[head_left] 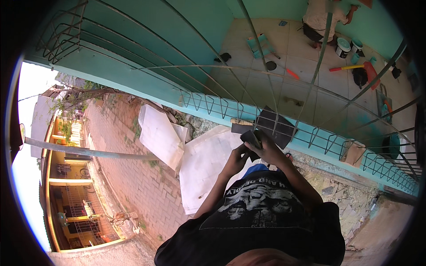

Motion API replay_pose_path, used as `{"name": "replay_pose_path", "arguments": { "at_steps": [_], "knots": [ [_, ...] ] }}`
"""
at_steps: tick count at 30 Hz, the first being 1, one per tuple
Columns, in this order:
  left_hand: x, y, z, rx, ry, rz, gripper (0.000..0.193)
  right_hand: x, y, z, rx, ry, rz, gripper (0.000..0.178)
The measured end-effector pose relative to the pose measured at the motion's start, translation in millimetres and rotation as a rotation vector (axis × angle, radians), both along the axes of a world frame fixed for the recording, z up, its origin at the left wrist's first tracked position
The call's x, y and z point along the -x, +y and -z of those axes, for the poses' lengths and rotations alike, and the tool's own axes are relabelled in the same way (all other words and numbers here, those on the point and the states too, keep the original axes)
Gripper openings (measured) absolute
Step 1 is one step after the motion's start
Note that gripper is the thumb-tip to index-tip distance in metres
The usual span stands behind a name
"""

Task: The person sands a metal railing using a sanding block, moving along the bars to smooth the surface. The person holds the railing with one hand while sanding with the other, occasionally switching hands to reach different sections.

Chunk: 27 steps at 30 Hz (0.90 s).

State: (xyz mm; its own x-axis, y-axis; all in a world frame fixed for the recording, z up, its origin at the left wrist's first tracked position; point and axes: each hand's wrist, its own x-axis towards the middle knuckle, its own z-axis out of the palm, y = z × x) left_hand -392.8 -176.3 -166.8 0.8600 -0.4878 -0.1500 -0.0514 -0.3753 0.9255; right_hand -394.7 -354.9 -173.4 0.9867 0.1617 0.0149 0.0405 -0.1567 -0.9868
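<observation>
In front of my chest, both hands are closed on a small piece of black sandpaper (252, 138), which looks folded. My left hand (238, 161) grips it from below left. My right hand (269, 150) wraps its right side, and the fingers partly hide it. Just beyond, a larger black sheet (276, 127), similar in look, lies on the turquoise ledge (213, 116) by the metal window bars. A narrow dark strip (241, 128) and a small tan block (242, 121) are beside it.
Curved metal bars (250, 31) stand between me and a tiled room. Inside, a person (319, 20) crouches near paint buckets (342, 46) and a red-and-yellow tool (348, 68). A brown block (353, 152) sits on the ledge. White sheets (208, 164) cover ground at left, beside a paved lane (128, 150).
</observation>
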Motion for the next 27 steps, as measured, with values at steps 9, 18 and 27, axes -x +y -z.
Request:
{"name": "replay_pose_path", "arguments": {
  "at_steps": [9, 18, 27],
  "knots": [
    [-24.2, 12.7, -20.3, 0.225, 0.223, -0.233, 0.023, 2.4, -16.2, -20.3, 0.14, 0.129, -0.015, 0.035],
    [-34.2, -2.4, -50.9, 0.226, 0.343, -0.164, 0.042, -3.7, -16.7, -15.1, -0.072, 0.079, 0.131, 0.038],
    [-108.7, -20.6, -173.9, 0.023, -1.128, -0.805, 0.036, 22.6, -50.2, -25.9, -0.336, -0.026, 0.273, 0.028]
  ]
}}
